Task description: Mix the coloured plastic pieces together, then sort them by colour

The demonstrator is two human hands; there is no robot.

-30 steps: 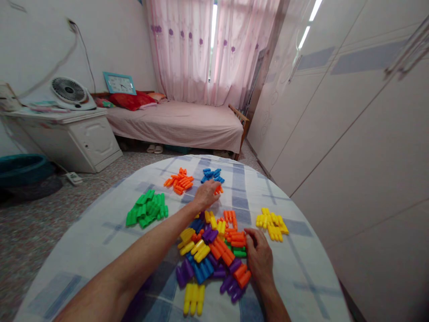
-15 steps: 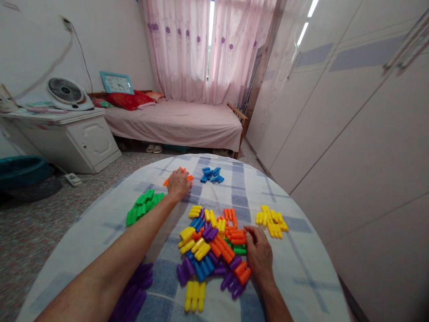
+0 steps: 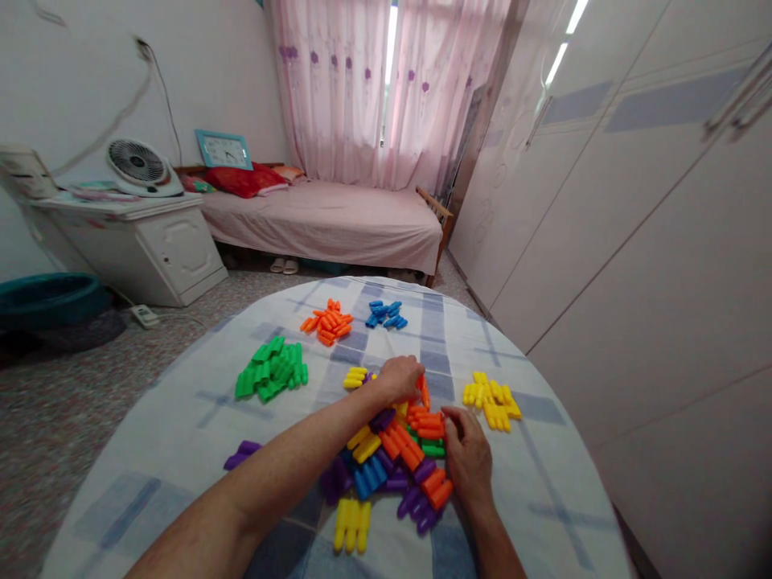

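Observation:
Over the top of a mixed pile of plastic building blocks [image 3: 367,478], in orange, yellow, blue, purple and green, my left hand [image 3: 401,379] is closed, its fingertips on an orange block [image 3: 425,392]. My right hand [image 3: 469,450] rests at the pile's right side with curled fingers. Its fingertips touch the end of another orange block [image 3: 427,423]; whether they grip anything is hidden. Each block looks like short tubes joined side by side. My left forearm covers part of the pile and of some purple blocks [image 3: 241,455].
Sorted heaps lie around the cloth-covered round table [image 3: 543,482]: green blocks [image 3: 273,370], orange blocks [image 3: 329,323], blue blocks [image 3: 386,314] and yellow blocks [image 3: 493,400]. Beyond stand a bed [image 3: 338,217], a cabinet with a fan [image 3: 141,166], and a wardrobe [image 3: 603,241].
My left hand has moved from the orange heap at the back toward me and right, onto the mixed pile. My right hand stays at the pile's side. The view has shifted slightly.

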